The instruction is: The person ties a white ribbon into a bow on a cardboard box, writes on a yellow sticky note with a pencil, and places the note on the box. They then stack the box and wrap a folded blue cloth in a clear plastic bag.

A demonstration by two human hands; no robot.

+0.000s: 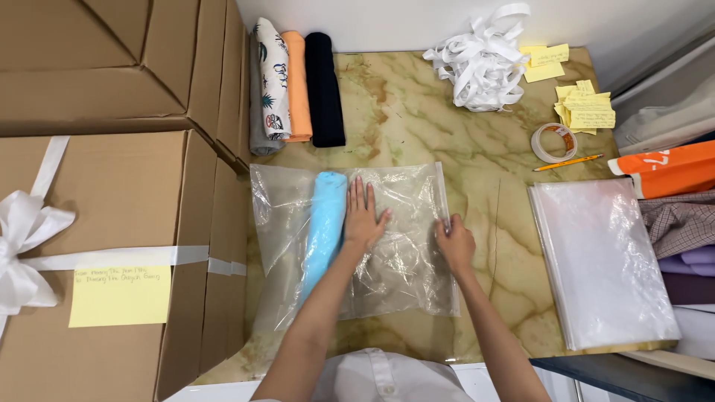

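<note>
On the marbled green-and-cream worktop (417, 112) in front of me lies a clear plastic zip bag (402, 253), flat, its opening edge turned toward my right. My left hand (363, 217) rests on top of the bag, fingers spread and palm down, just beside the rolled light-blue garment (325, 227) inside it. My right hand (454, 242) is curled closed, pinching the seal strip at the bag's right edge.

To do this well, I judge I should keep the left palm flat and firm so air is pushed toward the opening, and hold the roll against the far side of the bag so it does not unwind. The right fingers should run along the strip without skipping, since a wrinkle in the film there could leave a gap.

As for containers: the bag holds only that 1 blue roll, lying lengthwise near its left side; the rest of it is slack, crinkled film. To my right sits a stack of empty clear plastic bags (603, 260). At my left stand large brown cardboard boxes (119, 193), closed, 1 tied with white ribbon and bearing a yellow note; what they hold is hidden. Beyond the bag, 3 rolled garments (298, 85) lie side by side, patterned white, orange and black.
</note>
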